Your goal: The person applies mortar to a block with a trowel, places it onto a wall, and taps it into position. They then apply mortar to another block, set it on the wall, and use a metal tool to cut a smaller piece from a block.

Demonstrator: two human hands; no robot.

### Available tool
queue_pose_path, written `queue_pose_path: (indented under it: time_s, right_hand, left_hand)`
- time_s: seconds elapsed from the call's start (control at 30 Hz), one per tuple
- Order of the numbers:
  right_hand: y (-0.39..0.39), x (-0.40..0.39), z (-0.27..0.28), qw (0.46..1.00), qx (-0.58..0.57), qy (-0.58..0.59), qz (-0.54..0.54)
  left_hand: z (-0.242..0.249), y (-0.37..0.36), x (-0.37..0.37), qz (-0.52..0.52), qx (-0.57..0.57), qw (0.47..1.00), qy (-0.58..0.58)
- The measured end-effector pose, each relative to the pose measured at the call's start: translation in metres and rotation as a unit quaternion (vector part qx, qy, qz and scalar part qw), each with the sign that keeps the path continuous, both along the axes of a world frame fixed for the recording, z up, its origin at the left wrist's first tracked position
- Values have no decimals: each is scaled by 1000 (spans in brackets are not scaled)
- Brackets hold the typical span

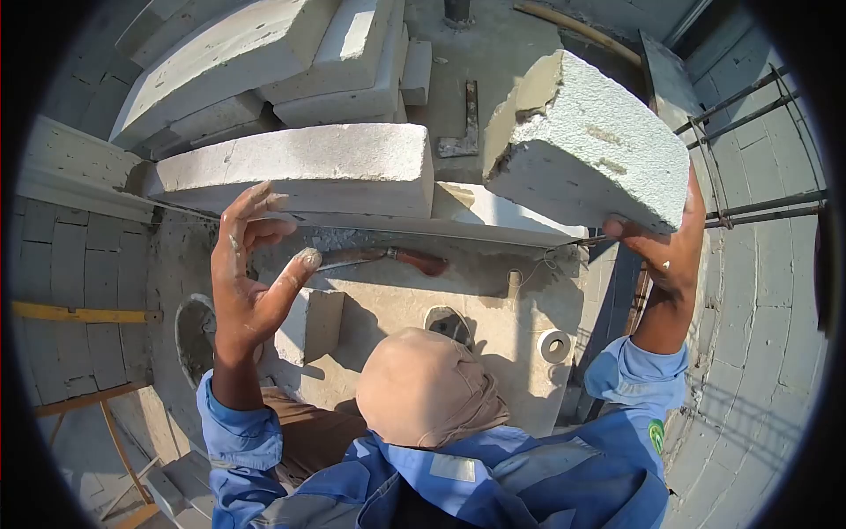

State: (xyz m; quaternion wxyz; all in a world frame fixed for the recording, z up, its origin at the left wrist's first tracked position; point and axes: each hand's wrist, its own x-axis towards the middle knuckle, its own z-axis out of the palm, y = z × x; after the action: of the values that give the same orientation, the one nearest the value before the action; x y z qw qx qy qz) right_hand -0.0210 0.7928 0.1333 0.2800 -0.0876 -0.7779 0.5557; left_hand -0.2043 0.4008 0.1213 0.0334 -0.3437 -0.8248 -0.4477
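My right hand (pixel 665 247) grips the lower right end of a white block (pixel 599 145) with a broken, rough left end. The block is tilted above the right part of a low block course (pixel 507 212). My left hand (pixel 256 264), dusted with pale powder, is raised with fingers apart and holds nothing. It is in front of a long white block (pixel 295 163) that lies on the course. Just right of the left thumb, a tool with a reddish-brown handle (pixel 419 261) lies on the floor; its far end is partly hidden.
Stacked blocks (pixel 335 62) and a metal square (pixel 470 123) are beyond the course. Steel bars (pixel 749 212) jut out at right. Nearer are a small block (pixel 311 324), a bucket (pixel 196 339), a white roll (pixel 554 346) and a yellow bar (pixel 84 314) at left.
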Motion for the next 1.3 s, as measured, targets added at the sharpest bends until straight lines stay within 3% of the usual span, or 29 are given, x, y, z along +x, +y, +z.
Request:
queue_pose_path:
  time_s: [0.1,0.17,0.23,0.37,0.63,1.3]
  right_hand:
    - [4,-6,-36,998,-22,-57,9]
    - [9,-13,-56,996,36,-72,42]
    - [8,-25,-66,994,24,-79,66]
    - [6,-48,-82,990,33,-99,95]
    - [10,-66,-101,986,47,-107,117]
    - [4,-75,-100,980,86,-116,134]
  left_hand:
    - [5,13,-15,-44,-52,996,59]
    - [12,32,-20,-43,-53,996,59]
    - [16,49,-31,-127,-81,975,165]
    - [15,87,-45,-176,-140,952,208]
    - [-11,136,-57,-214,-189,939,192]
    - [-26,155,-70,-265,-182,939,125]
